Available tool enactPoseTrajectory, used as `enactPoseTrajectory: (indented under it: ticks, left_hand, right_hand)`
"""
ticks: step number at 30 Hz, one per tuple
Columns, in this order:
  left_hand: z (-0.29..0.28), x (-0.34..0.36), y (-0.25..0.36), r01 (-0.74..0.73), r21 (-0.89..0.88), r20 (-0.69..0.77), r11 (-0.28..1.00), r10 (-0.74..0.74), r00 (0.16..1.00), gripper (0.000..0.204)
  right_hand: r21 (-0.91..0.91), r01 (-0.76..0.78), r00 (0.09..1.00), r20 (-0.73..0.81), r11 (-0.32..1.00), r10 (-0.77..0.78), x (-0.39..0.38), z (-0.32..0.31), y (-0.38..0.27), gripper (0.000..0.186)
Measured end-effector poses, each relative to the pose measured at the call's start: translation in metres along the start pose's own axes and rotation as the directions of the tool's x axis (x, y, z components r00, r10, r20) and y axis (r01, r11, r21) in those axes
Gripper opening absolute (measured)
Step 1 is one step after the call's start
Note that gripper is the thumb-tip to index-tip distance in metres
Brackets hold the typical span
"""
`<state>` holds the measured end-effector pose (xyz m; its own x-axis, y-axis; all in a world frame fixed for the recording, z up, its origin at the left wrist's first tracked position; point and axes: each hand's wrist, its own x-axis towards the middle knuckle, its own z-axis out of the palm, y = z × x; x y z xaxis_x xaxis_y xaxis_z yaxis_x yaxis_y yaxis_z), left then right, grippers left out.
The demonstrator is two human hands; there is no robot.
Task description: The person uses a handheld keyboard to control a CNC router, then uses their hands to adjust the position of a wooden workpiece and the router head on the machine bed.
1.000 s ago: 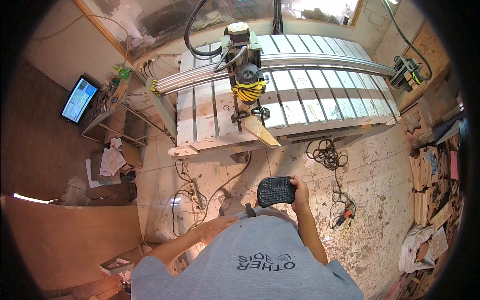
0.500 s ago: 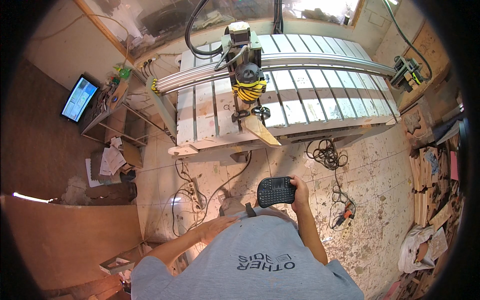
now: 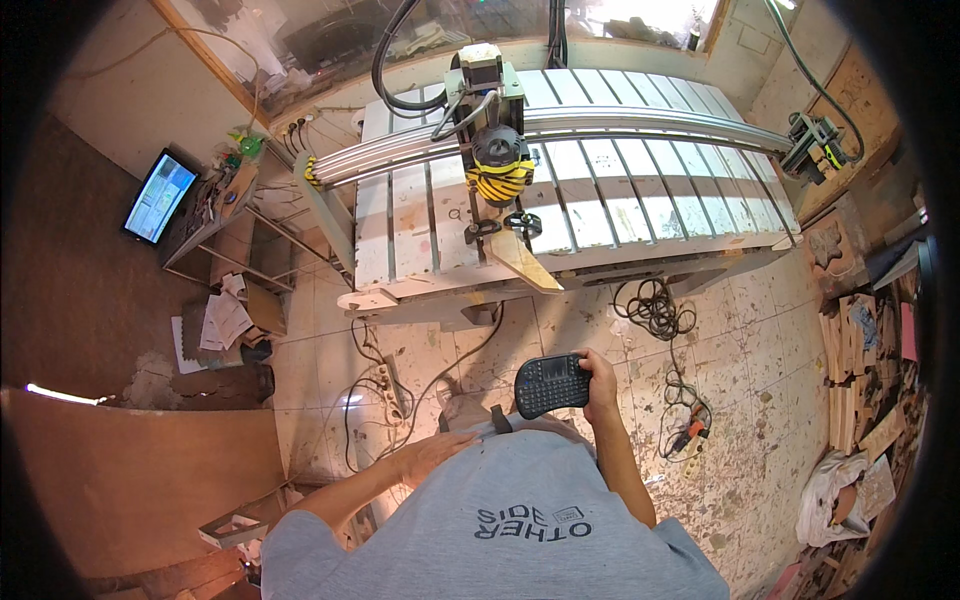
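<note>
My right hand (image 3: pixel 599 388) grips the right end of a small black handheld keyboard (image 3: pixel 553 386), held out in front of my waist with its keys facing up. Against the front of my grey shirt (image 3: pixel 540 480) lies my left hand (image 3: pixel 437 456), flat and holding nothing; its fingertips are partly hidden. Beyond the keyboard stands a CNC router (image 3: pixel 498 160) with a black and yellow-striped spindle over a slotted white bed (image 3: pixel 610 200). Beneath the spindle, a piece of wood (image 3: pixel 524 264) sits between two black clamps (image 3: pixel 522 225) and juts past the bed's near edge.
At the left, a lit monitor (image 3: pixel 160 197) stands by a cluttered metal-framed stand (image 3: pixel 215 225). A power strip (image 3: pixel 391 388) and a coiled black cable (image 3: pixel 655 310) lie on the stained tiled floor. Wood offcuts (image 3: pixel 850 370) and a white sack (image 3: pixel 835 498) line the right side.
</note>
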<state>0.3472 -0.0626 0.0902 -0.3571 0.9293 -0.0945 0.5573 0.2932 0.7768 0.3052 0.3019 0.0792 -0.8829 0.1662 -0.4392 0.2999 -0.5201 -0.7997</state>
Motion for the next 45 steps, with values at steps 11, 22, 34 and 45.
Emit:
enactPoseTrajectory:
  ticks: [11, 22, 34, 45]
  left_hand:
    - [0.007, -0.006, -0.001, 0.051, -0.007, 0.024, 0.999, -0.051, 0.998, 0.076]
    - [0.003, -0.007, 0.001, 0.073, -0.028, 0.017, 0.997, -0.073, 0.997, 0.074]
    - [0.002, -0.005, 0.002, 0.052, -0.018, 0.012, 0.998, -0.052, 0.999, 0.066]
    - [0.0, -0.004, 0.006, 0.06, -0.005, 0.025, 0.998, -0.06, 0.998, 0.064]
  right_hand:
    - [-0.08, 0.02, 0.999, -0.024, 0.997, -0.022, -0.006, 0.004, 0.001, 0.028]
    - [-0.06, -0.013, 0.999, -0.044, 0.998, 0.011, -0.006, 0.002, 0.005, 0.027]
    - [-0.046, -0.019, 0.999, -0.051, 0.999, 0.016, -0.005, -0.001, 0.007, 0.025]
    - [-0.038, -0.022, 0.999, -0.041, 0.999, 0.021, -0.006, 0.002, 0.001, 0.025]
